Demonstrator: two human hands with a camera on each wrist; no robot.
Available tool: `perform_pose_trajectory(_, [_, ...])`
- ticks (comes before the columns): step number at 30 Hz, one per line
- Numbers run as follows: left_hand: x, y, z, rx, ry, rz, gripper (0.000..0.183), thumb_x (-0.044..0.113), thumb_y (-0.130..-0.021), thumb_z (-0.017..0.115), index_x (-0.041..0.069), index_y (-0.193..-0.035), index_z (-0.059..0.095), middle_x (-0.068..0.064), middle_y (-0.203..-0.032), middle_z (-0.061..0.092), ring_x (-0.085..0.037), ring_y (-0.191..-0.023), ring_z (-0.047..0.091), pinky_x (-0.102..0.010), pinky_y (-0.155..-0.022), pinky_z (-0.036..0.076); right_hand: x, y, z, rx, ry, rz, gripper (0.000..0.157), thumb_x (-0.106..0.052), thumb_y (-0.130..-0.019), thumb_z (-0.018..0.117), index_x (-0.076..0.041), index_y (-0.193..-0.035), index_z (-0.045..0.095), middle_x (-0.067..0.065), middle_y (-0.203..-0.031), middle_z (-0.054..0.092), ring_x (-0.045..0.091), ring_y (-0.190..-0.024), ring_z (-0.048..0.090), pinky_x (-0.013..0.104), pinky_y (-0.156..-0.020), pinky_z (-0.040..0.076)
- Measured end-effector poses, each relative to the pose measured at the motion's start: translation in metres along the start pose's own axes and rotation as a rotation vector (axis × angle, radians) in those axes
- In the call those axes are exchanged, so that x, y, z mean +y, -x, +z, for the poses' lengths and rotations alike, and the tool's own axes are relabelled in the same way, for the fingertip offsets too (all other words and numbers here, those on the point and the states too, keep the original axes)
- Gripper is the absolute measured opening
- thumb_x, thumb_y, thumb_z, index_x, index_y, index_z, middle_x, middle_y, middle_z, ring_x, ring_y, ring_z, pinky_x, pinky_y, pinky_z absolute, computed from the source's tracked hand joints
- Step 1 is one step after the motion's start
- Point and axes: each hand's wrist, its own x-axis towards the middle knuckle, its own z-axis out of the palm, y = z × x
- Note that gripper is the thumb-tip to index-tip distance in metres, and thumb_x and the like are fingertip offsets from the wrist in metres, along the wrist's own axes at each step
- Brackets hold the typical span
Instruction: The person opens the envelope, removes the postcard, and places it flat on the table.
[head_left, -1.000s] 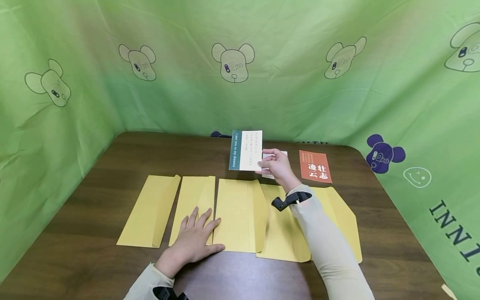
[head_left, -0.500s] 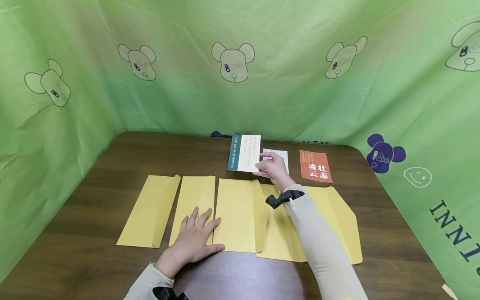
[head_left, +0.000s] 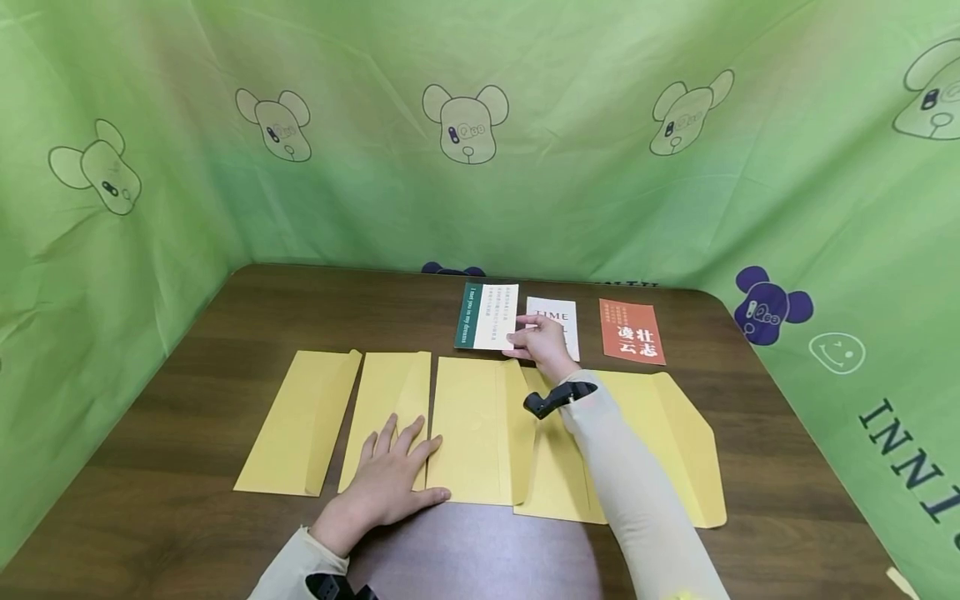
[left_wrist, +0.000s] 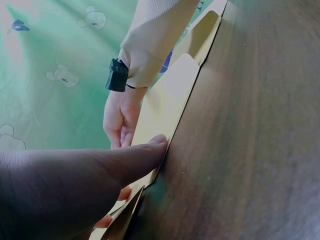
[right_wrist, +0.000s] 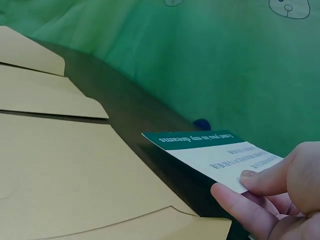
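My right hand (head_left: 546,346) pinches a green-and-white card (head_left: 486,318) by its right edge, thumb on top and fingers beneath. The card, printed "I met you in my dreams", is tilted close over the table in the right wrist view. A white card (head_left: 553,307) marked TIME lies partly behind this hand. My left hand (head_left: 386,483) rests with spread fingers across two yellow envelopes, the second from the left (head_left: 382,383) and the middle one (head_left: 468,425). In the left wrist view its thumb (left_wrist: 145,155) lies at the middle envelope's edge.
Several yellow envelopes lie in a row, from the leftmost (head_left: 292,425) to the rightmost (head_left: 690,442); some overlap. A red card (head_left: 632,333) lies at the back right of the brown table (head_left: 165,467). A green printed cloth (head_left: 360,208) hangs around it.
My right hand has moved slightly left and toward me, lowering the green-and-white card toward the table and uncovering more of the white card. The left hand stays still.
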Motion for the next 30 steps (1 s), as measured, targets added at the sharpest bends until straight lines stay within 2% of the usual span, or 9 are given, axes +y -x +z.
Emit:
perform_pose_trajectory(18, [0.0004, 0.0006, -0.0007, 0.008, 0.007, 0.008, 0.068, 0.054, -0.087, 0.069, 0.014, -0.14, 0.055, -0.017, -0.154, 0.037, -0.052, -0.141, 0.022, -0.071, -0.104, 0.024, 0.0086, -0.0062, -0.0012, 0.009, 0.03, 0.011, 0.045, 0.007, -0.095, 0.059, 0.014, -0.138, 0.046, 0.029, -0.132, 0.05, 0.009, -0.077, 0.067, 0.026, -0.074, 0.058])
perform_pose_trajectory(24, [-0.0011, -0.0007, 0.0008, 0.009, 0.007, 0.006, 0.067, 0.053, -0.088, 0.069, 0.014, -0.141, 0.055, -0.017, -0.154, 0.036, -0.052, -0.142, 0.021, -0.071, -0.105, 0.024, 0.0054, -0.005, -0.0013, 0.002, 0.072, 0.032, 0.043, -0.003, -0.1, 0.056, 0.013, -0.138, 0.047, 0.027, -0.126, 0.053, 0.017, -0.087, 0.063, 0.027, -0.075, 0.058])
perform_pose_trajectory(27, [-0.0017, -0.0013, 0.0019, 0.008, 0.002, 0.003, 0.067, 0.052, -0.088, 0.068, 0.014, -0.141, 0.055, -0.017, -0.154, 0.036, -0.052, -0.142, 0.021, -0.07, -0.105, 0.023, 0.0027, -0.0036, -0.0035, -0.029, 0.082, 0.048, 0.045, -0.007, -0.102, 0.05, 0.012, -0.142, 0.043, 0.026, -0.124, 0.051, 0.021, -0.093, 0.062, 0.027, -0.077, 0.057])
perform_pose_trajectory(30, [-0.0019, -0.0013, 0.0025, 0.008, 0.002, 0.0, 0.067, 0.052, -0.088, 0.068, 0.014, -0.141, 0.055, -0.016, -0.155, 0.036, -0.052, -0.142, 0.021, -0.07, -0.105, 0.023, -0.0005, -0.0023, -0.006, -0.06, 0.082, 0.064, 0.049, -0.011, -0.104, 0.047, 0.012, -0.146, 0.037, 0.026, -0.124, 0.049, 0.019, -0.091, 0.064, 0.028, -0.078, 0.058])
